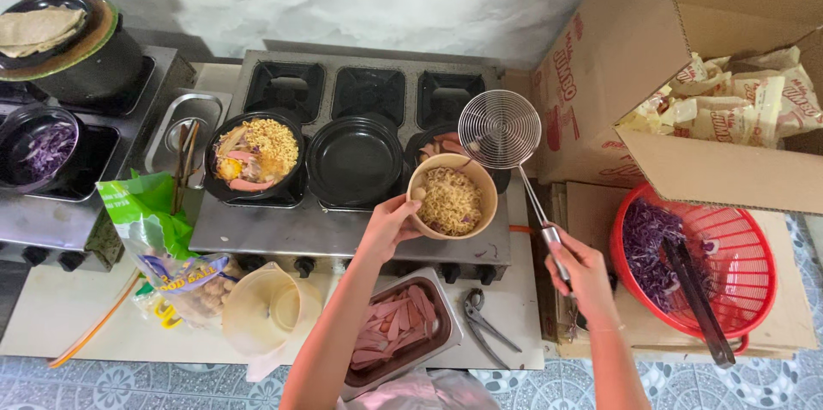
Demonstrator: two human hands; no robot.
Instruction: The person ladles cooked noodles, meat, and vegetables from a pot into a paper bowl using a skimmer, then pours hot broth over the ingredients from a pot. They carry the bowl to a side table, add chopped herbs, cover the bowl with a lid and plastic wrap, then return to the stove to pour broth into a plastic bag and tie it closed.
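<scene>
My left hand [387, 226] grips the rim of a tan bowl [452, 196] full of cooked noodles, held over the front of the steel stove [343, 230]. My right hand [580, 268] holds the handle of a wire skimmer [499, 129], whose round mesh head hangs just above and behind the bowl. Three black pans sit on the burners: the left pan [254, 155] holds noodles, sausage and egg, the middle pan [354, 159] is empty, and the right pan [441, 146] with sausage pieces is partly hidden behind the bowl.
A metal tray of sliced sausage [399, 324] and pliers [482, 321] lie at the front. A red basket [754, 256] with purple cabbage and black tongs [699, 298] stands right, under an open carton of noodle packets [729, 101]. A plastic jug [270, 307] and snack bags sit left.
</scene>
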